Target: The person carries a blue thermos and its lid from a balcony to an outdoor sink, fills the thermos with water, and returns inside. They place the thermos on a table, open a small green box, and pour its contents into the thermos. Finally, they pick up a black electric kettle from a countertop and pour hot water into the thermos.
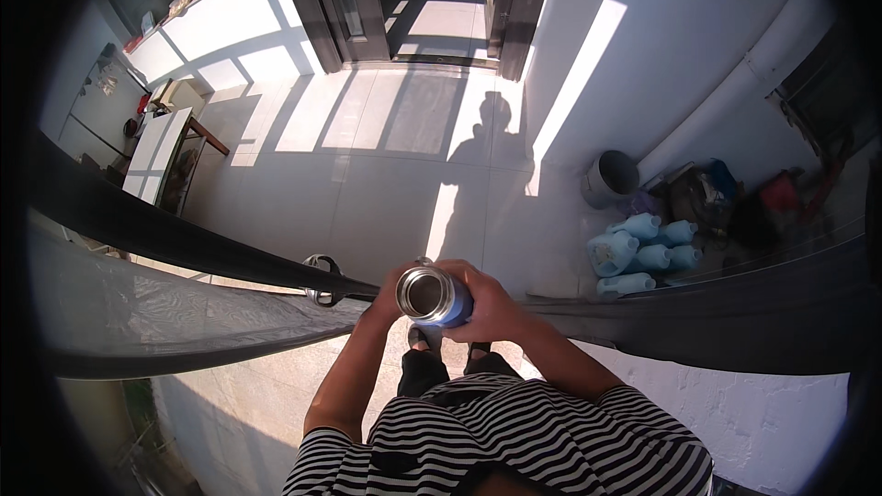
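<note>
A blue vacuum flask (455,310) with a bare steel rim and an uncapped mouth is held in front of my body. My right hand (493,303) wraps around its right side. At the flask's left and far side is my left hand (387,293), its fingers partly hidden behind the flask; whether it grips the flask or something beyond it cannot be made out. A small ring-like part shows at the far edge of the flask. The inside of the flask looks dark, and its contents cannot be told.
A dark-edged mesh curtain (227,310) hangs on both sides of me. Ahead lie a tiled floor (393,200) and an open doorway (441,58). A white-topped table (157,155) stands left. At right are a grey bucket (598,186) and several light-blue jugs (610,253).
</note>
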The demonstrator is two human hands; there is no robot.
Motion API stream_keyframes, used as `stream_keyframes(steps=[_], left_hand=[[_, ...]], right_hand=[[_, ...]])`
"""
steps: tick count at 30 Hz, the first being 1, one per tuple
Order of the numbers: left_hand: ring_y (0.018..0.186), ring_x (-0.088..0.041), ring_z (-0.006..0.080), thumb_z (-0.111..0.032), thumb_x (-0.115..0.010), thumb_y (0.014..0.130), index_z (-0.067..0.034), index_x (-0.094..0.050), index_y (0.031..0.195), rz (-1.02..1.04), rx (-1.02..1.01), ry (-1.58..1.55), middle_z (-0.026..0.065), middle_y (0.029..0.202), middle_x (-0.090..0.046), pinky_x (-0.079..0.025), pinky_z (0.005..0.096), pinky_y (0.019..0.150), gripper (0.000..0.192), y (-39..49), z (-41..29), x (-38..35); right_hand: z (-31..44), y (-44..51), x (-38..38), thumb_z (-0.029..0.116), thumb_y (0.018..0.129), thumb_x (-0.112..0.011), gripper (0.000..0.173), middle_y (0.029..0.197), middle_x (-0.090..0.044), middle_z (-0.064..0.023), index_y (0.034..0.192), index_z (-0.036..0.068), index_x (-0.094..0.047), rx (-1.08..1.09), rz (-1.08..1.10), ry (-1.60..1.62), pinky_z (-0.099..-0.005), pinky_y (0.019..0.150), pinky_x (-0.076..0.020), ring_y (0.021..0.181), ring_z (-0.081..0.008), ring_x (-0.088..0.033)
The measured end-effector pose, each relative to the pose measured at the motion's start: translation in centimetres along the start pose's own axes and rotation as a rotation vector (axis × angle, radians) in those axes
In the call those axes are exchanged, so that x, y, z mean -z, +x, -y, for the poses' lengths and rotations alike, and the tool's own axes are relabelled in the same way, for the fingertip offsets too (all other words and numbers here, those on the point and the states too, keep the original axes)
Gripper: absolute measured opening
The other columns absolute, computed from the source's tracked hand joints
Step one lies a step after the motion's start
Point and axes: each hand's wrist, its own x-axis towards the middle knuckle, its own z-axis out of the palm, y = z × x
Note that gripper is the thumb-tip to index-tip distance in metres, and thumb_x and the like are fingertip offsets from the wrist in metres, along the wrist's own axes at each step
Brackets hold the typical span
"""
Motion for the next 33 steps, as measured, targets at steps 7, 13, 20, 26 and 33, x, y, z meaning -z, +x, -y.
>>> stream_keyframes(steps=[7,13,20,26,33], left_hand=[[0.074,-0.062,0.0124,-0.012,-0.063,0.092,-0.005,-0.064,0.090,-0.464,0.148,-0.117,0.0045,0.083,-0.068,-0.050,0.0261,0.073,0.008,3.0,0.2,6.0],[0.078,-0.062,0.0122,-0.014,-0.060,0.094,-0.005,-0.065,0.098,-0.382,0.222,-0.197,0.0044,0.085,-0.067,-0.049,0.0262,0.078,0.011,2.0,-1.3,8.9],[0.081,-0.064,0.0133,-0.014,-0.060,0.095,-0.003,-0.065,0.104,-0.383,0.316,-0.180,0.0090,0.092,-0.070,-0.051,0.0268,0.078,0.015,1.2,-2.5,11.9],[0.085,-0.064,0.0144,-0.014,-0.058,0.095,-0.002,-0.065,0.104,-0.470,0.372,-0.163,0.0107,0.097,-0.070,-0.051,0.0278,0.080,0.016,0.0,-3.8,14.9],[0.085,-0.063,0.0148,-0.013,-0.059,0.094,-0.003,-0.065,0.102,-0.817,0.528,-0.191,0.0101,0.097,-0.070,-0.050,0.0280,0.080,0.014,1.2,-6.3,15.6]], right_hand=[[-1.9,3.8,-1.0,0.013,0.060,-0.084,0.077,0.117,-0.062,-0.0116,0.129,0.006,-0.051,-0.296,-0.113,0.126,-0.0390,0.097,-0.0461,0.111,-0.0247,-0.060],[-2.1,7.8,-2.1,0.011,0.060,-0.084,0.075,0.116,-0.062,-0.0104,0.128,0.006,-0.053,-0.240,-0.132,0.074,-0.0371,0.096,-0.0462,0.109,-0.0220,-0.060],[-6.1,9.5,0.7,0.012,0.058,-0.085,0.073,0.110,-0.064,-0.0097,0.125,0.004,-0.055,-0.337,-0.290,0.009,-0.0376,0.091,-0.0487,0.103,-0.0212,-0.062],[-13.4,12.2,5.5,0.010,0.056,-0.084,0.068,0.101,-0.066,-0.0108,0.118,0.002,-0.056,-0.468,-0.507,-0.026,-0.0371,0.081,-0.0533,0.089,-0.0210,-0.065],[-21.7,19.1,11.9,0.008,0.056,-0.082,0.061,0.095,-0.067,-0.0092,0.112,0.003,-0.058,-0.597,-0.586,0.070,-0.0351,0.079,-0.0530,0.086,-0.0207,-0.066]])
